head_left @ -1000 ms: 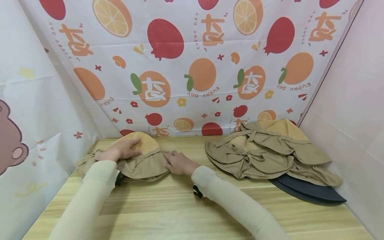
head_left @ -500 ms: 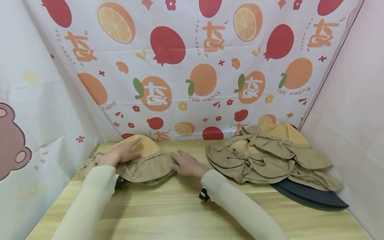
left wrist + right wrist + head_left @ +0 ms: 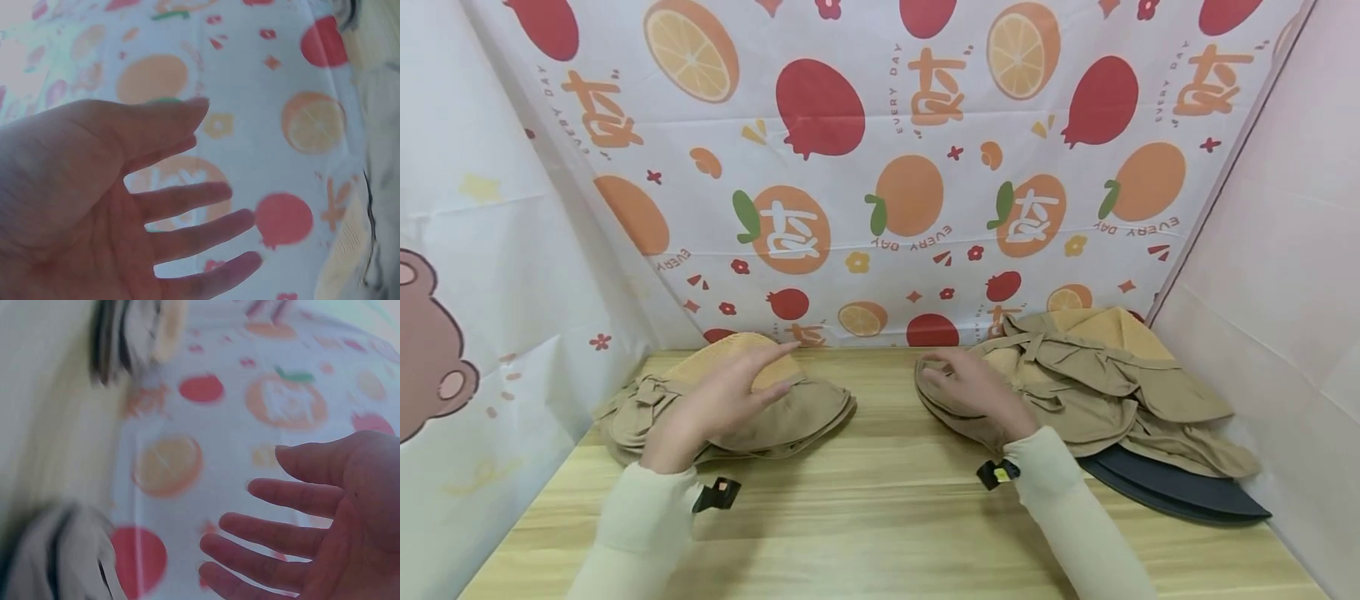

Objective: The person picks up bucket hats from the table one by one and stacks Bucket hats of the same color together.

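A tan sun hat point(image 3: 805, 417) with a straw-yellow crown lies at the left of the table, its brim edges layered and a bow at its left side. Over it hovers my left hand point(image 3: 718, 408), fingers spread and holding nothing; the left wrist view shows the same hand point(image 3: 150, 206) with its palm bare. My right hand point(image 3: 977, 387) hangs in front of a pile of similar hats point(image 3: 1090, 392) on the right, covering part of the nearest brim. In the right wrist view that hand point(image 3: 300, 525) has its fingers stretched out, with nothing in them.
Dark navy curved brims point(image 3: 1176, 487) stick out from under the right-hand pile. A fruit-printed cloth point(image 3: 880, 108) hangs behind the wooden table point(image 3: 865, 517), with pale cloth walls at both sides.
My right hand has let go of the left hat's brim and moved right to the other hats. My left hand has lifted off the left hat's crown.
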{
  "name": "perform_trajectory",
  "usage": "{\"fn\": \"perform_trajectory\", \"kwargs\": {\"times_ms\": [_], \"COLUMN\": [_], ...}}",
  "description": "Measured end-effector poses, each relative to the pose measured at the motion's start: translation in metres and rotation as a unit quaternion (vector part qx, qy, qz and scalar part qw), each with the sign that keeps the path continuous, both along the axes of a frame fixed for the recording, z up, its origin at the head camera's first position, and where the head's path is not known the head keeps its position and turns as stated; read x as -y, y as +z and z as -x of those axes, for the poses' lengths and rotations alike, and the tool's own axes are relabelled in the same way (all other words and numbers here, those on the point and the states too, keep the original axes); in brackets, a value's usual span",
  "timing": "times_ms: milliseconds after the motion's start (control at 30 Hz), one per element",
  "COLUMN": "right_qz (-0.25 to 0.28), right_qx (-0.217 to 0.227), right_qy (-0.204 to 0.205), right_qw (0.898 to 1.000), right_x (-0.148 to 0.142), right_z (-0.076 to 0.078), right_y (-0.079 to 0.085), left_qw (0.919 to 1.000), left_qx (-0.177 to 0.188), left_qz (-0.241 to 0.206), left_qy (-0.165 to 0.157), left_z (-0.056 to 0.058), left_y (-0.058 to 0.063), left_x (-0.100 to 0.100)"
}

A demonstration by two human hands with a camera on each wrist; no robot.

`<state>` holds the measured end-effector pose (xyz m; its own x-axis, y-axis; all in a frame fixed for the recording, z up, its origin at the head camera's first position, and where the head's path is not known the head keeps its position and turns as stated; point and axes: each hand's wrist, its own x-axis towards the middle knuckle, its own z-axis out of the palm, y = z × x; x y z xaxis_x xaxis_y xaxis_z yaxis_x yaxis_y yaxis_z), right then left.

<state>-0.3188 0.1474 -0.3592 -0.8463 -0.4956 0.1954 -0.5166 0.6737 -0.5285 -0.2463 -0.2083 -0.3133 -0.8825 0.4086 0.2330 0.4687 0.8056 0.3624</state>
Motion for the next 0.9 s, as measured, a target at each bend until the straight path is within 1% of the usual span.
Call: {"fn": "perform_trajectory", "kwargs": {"times_ms": [133,233,333,467,567,600,667,767,900], "right_qz": [0.021,0.034,0.033,0.032,0.023,0.018,0.001,-0.021,-0.029], "right_qx": [-0.008,-0.01,-0.023,-0.046,-0.047,-0.039,-0.027,-0.011,0.013], "right_qy": [-0.035,-0.083,-0.132,-0.17,-0.197,-0.208,-0.233,-0.268,-0.303], "right_qw": [0.999,0.996,0.99,0.984,0.979,0.977,0.972,0.963,0.952], "right_x": [-0.045,-0.084,-0.125,-0.18,-0.216,-0.226,-0.243,-0.263,-0.284], "right_z": [0.0,0.001,0.0,-0.003,-0.007,-0.009,-0.012,-0.014,-0.012], "right_y": [0.009,0.017,0.023,0.025,0.024,0.023,0.022,0.018,0.011], "left_qw": [0.9994,0.9987,0.9986,0.9985,0.9976,0.9972,0.9966,0.996,0.9944], "left_qx": [-0.013,-0.021,-0.017,0.009,0.038,0.046,0.048,0.031,0.011], "left_qz": [-0.015,-0.018,-0.017,-0.012,-0.006,-0.005,-0.002,0.006,0.014], "left_qy": [-0.027,-0.043,-0.048,-0.052,-0.058,-0.06,-0.067,-0.083,-0.104], "left_z": [-0.012,-0.017,-0.019,-0.021,-0.022,-0.022,-0.024,-0.026,-0.029], "left_y": [-0.003,-0.009,-0.013,-0.016,-0.016,-0.015,-0.014,-0.013,-0.014], "left_x": [-0.01,-0.014,-0.016,-0.018,-0.019,-0.02,-0.021,-0.024,-0.028]}}
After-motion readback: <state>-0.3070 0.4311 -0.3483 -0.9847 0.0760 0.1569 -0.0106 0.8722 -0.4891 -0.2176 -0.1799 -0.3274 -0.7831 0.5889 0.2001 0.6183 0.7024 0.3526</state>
